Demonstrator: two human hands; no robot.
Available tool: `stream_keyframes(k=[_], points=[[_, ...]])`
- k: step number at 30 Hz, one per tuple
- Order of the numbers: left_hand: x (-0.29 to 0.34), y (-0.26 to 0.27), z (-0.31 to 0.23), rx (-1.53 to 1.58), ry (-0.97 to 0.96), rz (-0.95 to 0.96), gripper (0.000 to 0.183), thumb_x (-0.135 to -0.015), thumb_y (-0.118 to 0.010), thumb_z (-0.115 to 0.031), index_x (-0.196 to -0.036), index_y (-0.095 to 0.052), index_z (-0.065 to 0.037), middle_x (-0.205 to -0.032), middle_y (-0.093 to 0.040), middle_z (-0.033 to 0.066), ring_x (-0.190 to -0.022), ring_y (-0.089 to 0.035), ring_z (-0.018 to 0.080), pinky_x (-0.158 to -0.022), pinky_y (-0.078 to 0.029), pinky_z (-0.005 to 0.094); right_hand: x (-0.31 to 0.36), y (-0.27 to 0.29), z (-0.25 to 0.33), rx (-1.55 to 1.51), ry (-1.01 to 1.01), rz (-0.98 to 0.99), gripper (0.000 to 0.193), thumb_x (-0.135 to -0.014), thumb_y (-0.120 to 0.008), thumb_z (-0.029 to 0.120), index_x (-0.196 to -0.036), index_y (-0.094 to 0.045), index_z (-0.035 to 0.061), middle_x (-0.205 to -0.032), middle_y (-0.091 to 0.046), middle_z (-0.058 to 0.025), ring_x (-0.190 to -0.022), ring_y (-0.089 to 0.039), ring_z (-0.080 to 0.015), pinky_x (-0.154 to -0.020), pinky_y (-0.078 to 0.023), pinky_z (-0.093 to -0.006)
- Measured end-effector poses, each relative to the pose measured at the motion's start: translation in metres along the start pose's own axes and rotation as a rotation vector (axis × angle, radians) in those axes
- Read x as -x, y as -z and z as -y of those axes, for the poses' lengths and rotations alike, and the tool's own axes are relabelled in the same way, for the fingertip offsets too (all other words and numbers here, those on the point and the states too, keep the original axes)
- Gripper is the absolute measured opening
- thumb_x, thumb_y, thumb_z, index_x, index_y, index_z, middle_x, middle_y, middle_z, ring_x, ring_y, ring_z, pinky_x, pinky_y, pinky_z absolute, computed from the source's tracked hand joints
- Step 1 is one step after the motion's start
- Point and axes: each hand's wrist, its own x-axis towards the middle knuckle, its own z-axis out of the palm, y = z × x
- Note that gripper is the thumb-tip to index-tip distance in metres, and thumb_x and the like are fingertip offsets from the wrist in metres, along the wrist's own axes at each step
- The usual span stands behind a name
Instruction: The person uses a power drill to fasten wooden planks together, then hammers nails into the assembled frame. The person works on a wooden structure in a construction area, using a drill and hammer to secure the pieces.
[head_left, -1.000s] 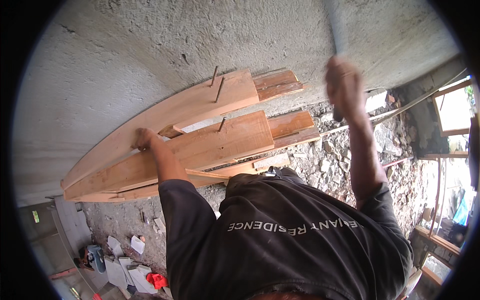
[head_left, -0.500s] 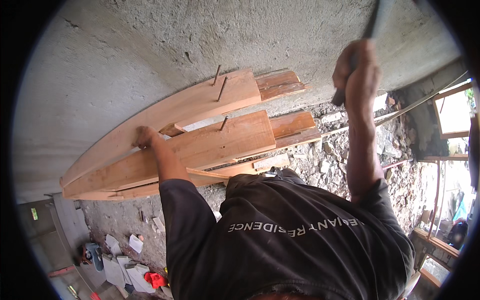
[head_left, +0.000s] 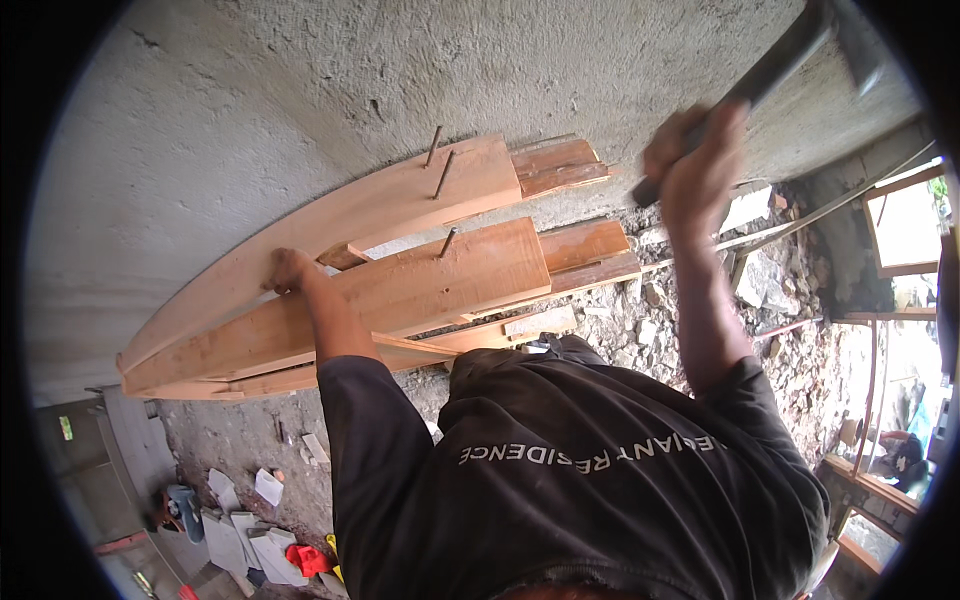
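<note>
My left hand is closed around the inner edge of a long pale wooden plank, beside the gap between it and a second plank. Two long nails stand partly sunk in the far plank, one nail nearer than the other. A third nail sticks up from the near plank. Raised at the upper right, my right hand grips the dark handle of a hammer. The hammer's head is blurred near the view's rim.
Beneath the planks are darker boards jutting out at the right. A rough grey concrete wall runs along the far side. Stone rubble covers the ground at the right; broken tiles and a red cloth lie at lower left.
My right hand has shifted slightly left and down, and the hammer now leans further right with its head in view. My left hand and the planks stay nearly in place.
</note>
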Motion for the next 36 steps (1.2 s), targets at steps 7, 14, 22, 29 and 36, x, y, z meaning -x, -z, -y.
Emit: stream_keyframes(k=[7,14,22,29,36], points=[[-0.024,-0.011,0.003,0.007,0.002,-0.048,0.05,-0.078,-0.068,-0.029,-0.123,-0.052,-0.012,-0.091,-0.066,0.0074,-0.08,-0.064,0.0226,-0.07,-0.046,0.0422,0.056,0.02,-0.04,0.907,-0.416,0.898,0.049,-0.095,-0.046,0.044,-0.096,-0.055,-0.0039,-0.075,-0.061,-0.0279,-0.076,-0.064,-0.0408,-0.066,-0.049,-0.0459],[-0.003,-0.001,0.01,-0.008,0.002,0.009,0.042,-0.074,-0.074,-0.03,-0.111,-0.062,-0.013,-0.095,-0.067,0.005,-0.081,-0.063,0.0191,-0.066,-0.046,0.0374,0.018,-0.014,-0.004,0.121,0.091,0.056,0.048,-0.099,-0.03,0.044,-0.086,-0.053,0.0041,-0.061,-0.047,-0.0039,-0.048,-0.044,-0.0149,-0.04,-0.035,-0.0287],[0.024,0.037,0.006,-0.129,-0.167,0.042,0.046,-0.076,-0.071,-0.038,-0.112,-0.062,-0.012,-0.09,-0.066,0.0056,-0.075,-0.063,0.0181,-0.079,-0.044,0.0453,0.044,0.034,-0.038,0.612,-0.393,0.53,0.042,-0.1,-0.035,0.041,-0.089,-0.055,0.0056,-0.055,-0.047,-0.0003,-0.042,-0.044,-0.0084,-0.034,-0.036,-0.0261],[0.003,0.011,-0.017,-0.038,0.006,-0.115,0.034,-0.078,-0.068,-0.034,-0.105,-0.064,-0.013,-0.081,-0.066,0.0004,-0.078,-0.064,0.018,-0.079,-0.042,0.044,0.06,0.046,-0.115,0.48,-0.05,0.316,0.047,-0.098,-0.034,0.047,-0.073,-0.05,0.011,-0.056,-0.046,-0.0032,-0.048,-0.047,-0.0123,-0.043,-0.039,-0.0319],[0.013,0.025,0.003,0.008,-0.073,0.048,0.057,-0.081,-0.064,-0.023,-0.13,-0.044,-0.006,-0.108,-0.062,0.0119,-0.092,-0.063,0.0247,-0.085,-0.045,0.0426,0.09,0.052,-0.033,0.816,-0.447,0.634,0.04,-0.092,-0.056,0.042,-0.086,-0.054,0.0019,-0.062,-0.055,-0.0076,-0.053,-0.052,-0.0136,-0.047,-0.044,-0.0332]])
